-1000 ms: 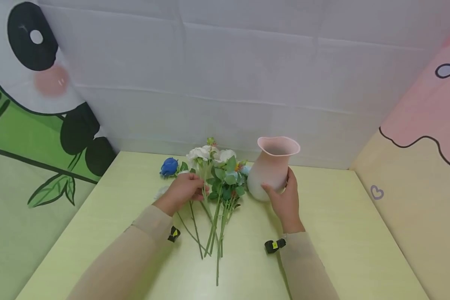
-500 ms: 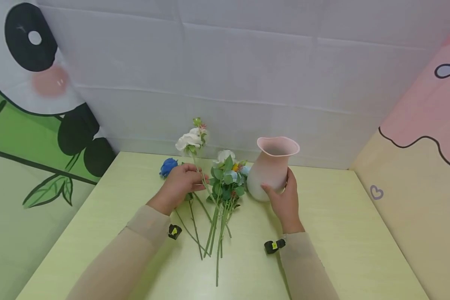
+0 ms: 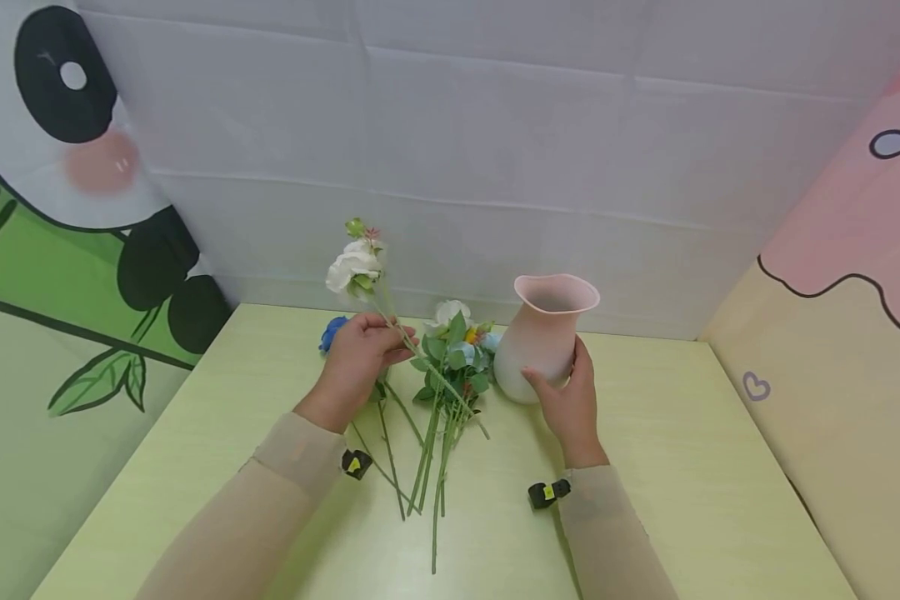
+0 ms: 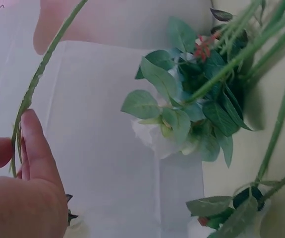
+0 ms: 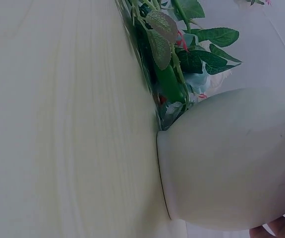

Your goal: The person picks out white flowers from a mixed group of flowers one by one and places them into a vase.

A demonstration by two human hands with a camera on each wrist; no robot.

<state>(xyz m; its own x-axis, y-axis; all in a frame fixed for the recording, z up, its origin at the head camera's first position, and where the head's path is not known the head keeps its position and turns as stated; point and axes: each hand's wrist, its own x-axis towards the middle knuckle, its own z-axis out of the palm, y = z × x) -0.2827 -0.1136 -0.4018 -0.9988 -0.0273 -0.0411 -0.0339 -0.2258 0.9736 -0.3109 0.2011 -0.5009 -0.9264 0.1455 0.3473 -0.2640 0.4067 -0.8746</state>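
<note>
My left hand (image 3: 360,354) pinches the green stem of a white flower (image 3: 352,268) and holds it lifted and tilted, bloom up to the left, stem end down to the right over the pile. In the left wrist view the stem (image 4: 38,79) runs up past my fingers (image 4: 35,148). My right hand (image 3: 566,392) grips the lower body of a pink vase (image 3: 543,333) standing upright on the table; its pale belly (image 5: 231,158) fills the right wrist view. A bunch of artificial flowers (image 3: 453,354) lies between my hands, stems toward me.
A blue rose (image 3: 333,332) lies behind my left hand. The yellow-green table (image 3: 682,467) is walled by a white cloth backdrop (image 3: 495,150), a panda panel (image 3: 60,208) on the left and a pink panel (image 3: 855,250) on the right.
My left hand has picked the white flower out of the pile and raised it up and to the left. The right hand and the vase have stayed put.
</note>
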